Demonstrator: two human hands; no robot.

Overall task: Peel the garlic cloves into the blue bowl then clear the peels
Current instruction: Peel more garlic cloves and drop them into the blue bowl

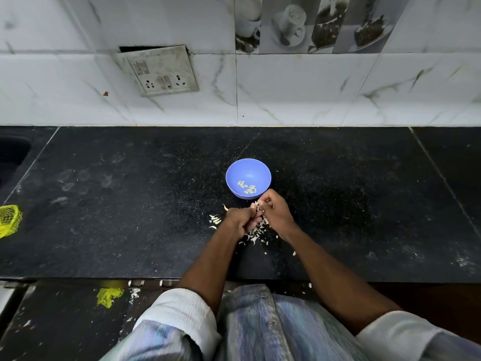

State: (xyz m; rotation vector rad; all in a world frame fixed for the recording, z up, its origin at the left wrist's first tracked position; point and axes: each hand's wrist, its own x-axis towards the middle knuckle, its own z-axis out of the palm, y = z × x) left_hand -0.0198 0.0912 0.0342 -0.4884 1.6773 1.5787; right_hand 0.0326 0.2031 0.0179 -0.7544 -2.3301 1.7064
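Note:
A blue bowl (pixel 248 173) stands on the black counter with several peeled garlic cloves (pixel 247 188) in its bottom. Just in front of it my left hand (pixel 240 220) and my right hand (pixel 276 211) meet, fingers curled, and together pinch a small garlic clove (pixel 258 205) with loose papery skin. A heap of white garlic peels (pixel 256 234) lies on the counter under and around my hands, with a few more peels (pixel 215 220) to the left.
A yellow mesh bag (pixel 10 220) lies at the counter's left edge, and a yellow mesh scrap (pixel 109 295) lies on the floor below. A sink (pixel 13 152) sits at the far left. The tiled wall with a socket plate (pixel 161 70) rises behind.

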